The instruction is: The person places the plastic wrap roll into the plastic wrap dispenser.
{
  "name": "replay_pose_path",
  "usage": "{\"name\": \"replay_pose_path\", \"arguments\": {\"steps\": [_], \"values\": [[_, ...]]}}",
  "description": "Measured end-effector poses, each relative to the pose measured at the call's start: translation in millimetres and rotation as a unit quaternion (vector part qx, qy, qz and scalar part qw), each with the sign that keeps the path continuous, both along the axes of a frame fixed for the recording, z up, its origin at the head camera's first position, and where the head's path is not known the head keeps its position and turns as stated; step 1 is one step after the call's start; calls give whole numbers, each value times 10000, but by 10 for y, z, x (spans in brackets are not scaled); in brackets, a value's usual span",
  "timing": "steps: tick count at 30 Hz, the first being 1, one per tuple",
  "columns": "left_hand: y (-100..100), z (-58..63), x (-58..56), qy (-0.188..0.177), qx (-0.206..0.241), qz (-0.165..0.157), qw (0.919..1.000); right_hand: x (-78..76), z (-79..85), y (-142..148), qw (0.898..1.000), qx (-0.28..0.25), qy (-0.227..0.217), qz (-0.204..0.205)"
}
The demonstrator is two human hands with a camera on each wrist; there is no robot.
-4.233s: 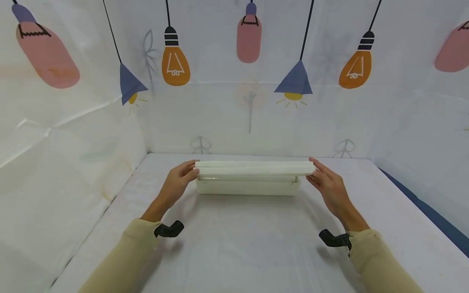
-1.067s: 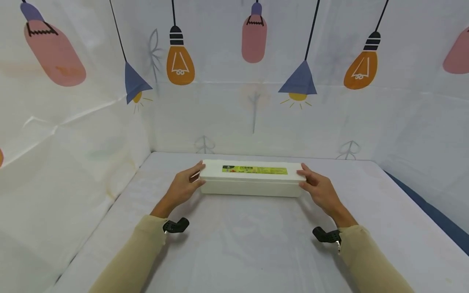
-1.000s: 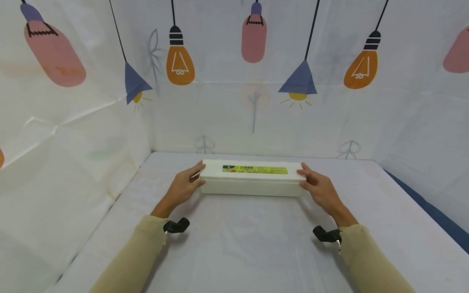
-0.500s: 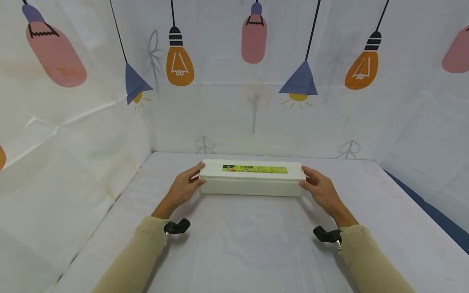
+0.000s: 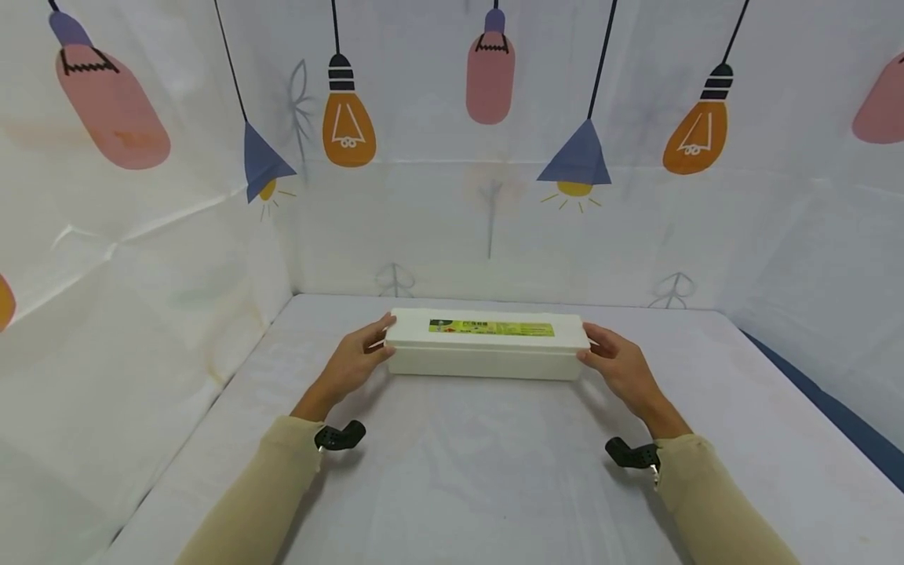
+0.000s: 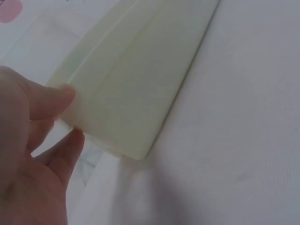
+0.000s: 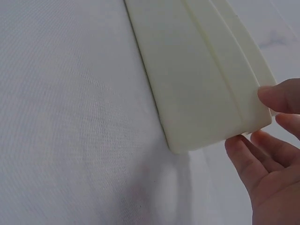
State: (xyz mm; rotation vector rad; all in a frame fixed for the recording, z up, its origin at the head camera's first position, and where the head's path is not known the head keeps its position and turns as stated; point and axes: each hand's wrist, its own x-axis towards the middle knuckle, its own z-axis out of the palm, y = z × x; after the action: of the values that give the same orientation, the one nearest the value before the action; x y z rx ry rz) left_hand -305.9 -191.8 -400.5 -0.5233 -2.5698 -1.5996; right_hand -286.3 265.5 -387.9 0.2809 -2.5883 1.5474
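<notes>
A long cream-white plastic cling film box (image 5: pixel 487 362) lies on the white table, its lid (image 5: pixel 410 333) down and level. A yellow-green label (image 5: pixel 490 327) runs along the lid's top. My left hand (image 5: pixel 351 361) grips the left end, thumb on the front corner of the lid and fingers against the end face. My right hand (image 5: pixel 621 369) holds the right end in the same way. In the left wrist view the thumb (image 6: pixel 51 99) presses near the seam. In the right wrist view fingertips (image 7: pixel 236 144) sit under the lid's end edge. The box's inside is hidden.
A white cloth (image 5: pixel 466 471) covers the table. White sheeting printed with lamps (image 5: pixel 452 227) stands close behind the box, with another sheet at the left. A blue strip (image 5: pixel 819 400) shows past the table's right edge.
About four seconds ago the lid was raised and tilted above the base; it now lies down on it. Lately only my right fingers slid off the lid's top to its end.
</notes>
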Motion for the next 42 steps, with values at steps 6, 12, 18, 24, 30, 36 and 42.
{"name": "replay_pose_path", "arguments": {"steps": [6,12,18,24,30,36,42], "values": [[-32,-28,19,60,248,-76,9996,-8,-2,-2,9999,-89,0,58],[-31,14,75,30,16,127,9999,1,2,20,9999,-113,-18,77],[-39,83,112,144,-429,286,9986,2,-13,41,9997,-187,-10,130],[-75,107,140,281,-664,400,9966,23,-29,68,9998,-142,45,113],[-85,157,169,386,-651,428,9962,69,-9,113,10000,-20,82,54],[-91,186,185,430,-673,454,9958,93,30,127,9999,-88,92,-116],[-114,170,219,525,-773,580,9939,109,76,93,9994,-120,81,-318]]}}
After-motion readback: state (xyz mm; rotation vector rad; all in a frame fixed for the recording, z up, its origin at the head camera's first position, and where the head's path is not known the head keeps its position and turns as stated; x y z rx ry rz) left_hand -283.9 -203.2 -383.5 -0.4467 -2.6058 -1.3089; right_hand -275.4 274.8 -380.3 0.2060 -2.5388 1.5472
